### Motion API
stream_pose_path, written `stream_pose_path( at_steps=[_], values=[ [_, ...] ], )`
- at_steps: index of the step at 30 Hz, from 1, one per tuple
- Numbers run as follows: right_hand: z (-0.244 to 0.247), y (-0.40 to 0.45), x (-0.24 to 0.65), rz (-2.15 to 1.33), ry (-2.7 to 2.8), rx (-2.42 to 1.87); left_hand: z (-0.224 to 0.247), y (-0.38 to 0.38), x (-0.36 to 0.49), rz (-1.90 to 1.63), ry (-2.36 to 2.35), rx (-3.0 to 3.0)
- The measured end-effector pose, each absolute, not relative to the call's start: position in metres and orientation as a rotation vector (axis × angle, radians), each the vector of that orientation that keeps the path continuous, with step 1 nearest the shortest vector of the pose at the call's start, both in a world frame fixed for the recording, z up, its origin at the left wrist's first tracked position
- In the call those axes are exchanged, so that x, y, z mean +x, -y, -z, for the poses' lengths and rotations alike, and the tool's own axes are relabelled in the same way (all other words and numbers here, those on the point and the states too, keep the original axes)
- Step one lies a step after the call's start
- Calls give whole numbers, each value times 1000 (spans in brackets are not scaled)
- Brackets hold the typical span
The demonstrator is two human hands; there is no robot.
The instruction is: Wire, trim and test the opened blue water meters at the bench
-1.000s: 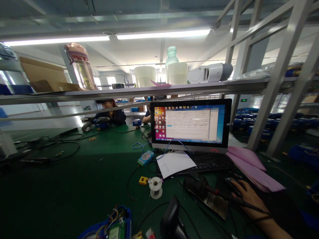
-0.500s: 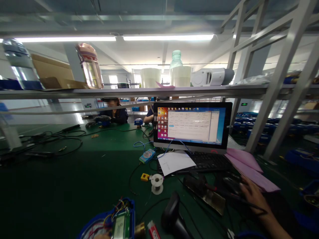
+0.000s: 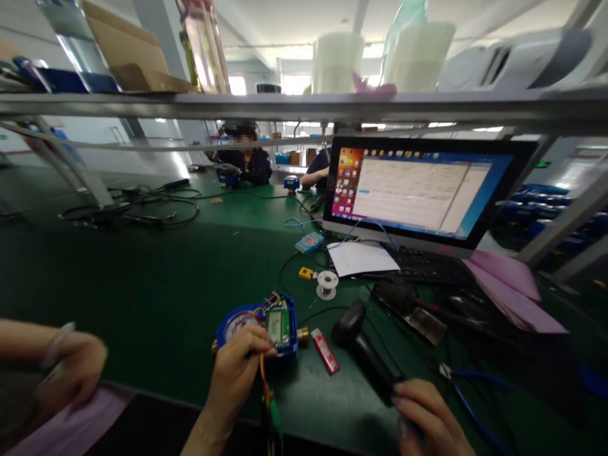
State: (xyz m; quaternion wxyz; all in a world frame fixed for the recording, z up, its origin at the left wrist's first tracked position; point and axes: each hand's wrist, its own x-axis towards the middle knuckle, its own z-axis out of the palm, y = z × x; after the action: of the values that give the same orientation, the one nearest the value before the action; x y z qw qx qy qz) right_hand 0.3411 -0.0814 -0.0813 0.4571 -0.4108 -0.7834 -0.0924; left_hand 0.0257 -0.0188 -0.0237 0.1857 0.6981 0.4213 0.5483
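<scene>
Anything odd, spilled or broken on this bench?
No spill or damage that I can see. Slightly odd: the white paper sheet lies askew over the keyboard, hiding part of it, and black cables lie tangled toward the left of the bench. The blue meter is open, its wiring exposed.

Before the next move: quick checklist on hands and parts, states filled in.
1. Right hand at near end of barcode scanner: ok; firm grip, cannot tell.
2. Left hand at blue meter: ok.
3. Meter open, LCD uncovered: ok.
4. LCD reading: cannot tell, blurred.
5. Nothing between meter and scanner: not ok, red-and-white oblong item lies there.
6. Co-worker's hand apart from meter: ok, far left of view.
</scene>
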Motion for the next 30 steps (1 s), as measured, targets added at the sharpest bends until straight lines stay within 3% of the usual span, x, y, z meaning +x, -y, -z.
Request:
stream_pose_path(
  at_steps=[5, 16, 21, 30],
  values=[
    [43, 79, 257, -16, 1974, -858, 39, 19, 27, -1741, -1159, 1868],
    [53, 72, 230, -257, 2018, -972, 37, 20, 26, -1819, -1108, 1716],
    [43, 79, 221, -592, 2007, -919, 30, 21, 26, -1674, -1211, 1711],
    [37, 71, 176, -1284, 1863, -1052, 29, 19, 23, -1339, -1249, 2252]
  ],
)
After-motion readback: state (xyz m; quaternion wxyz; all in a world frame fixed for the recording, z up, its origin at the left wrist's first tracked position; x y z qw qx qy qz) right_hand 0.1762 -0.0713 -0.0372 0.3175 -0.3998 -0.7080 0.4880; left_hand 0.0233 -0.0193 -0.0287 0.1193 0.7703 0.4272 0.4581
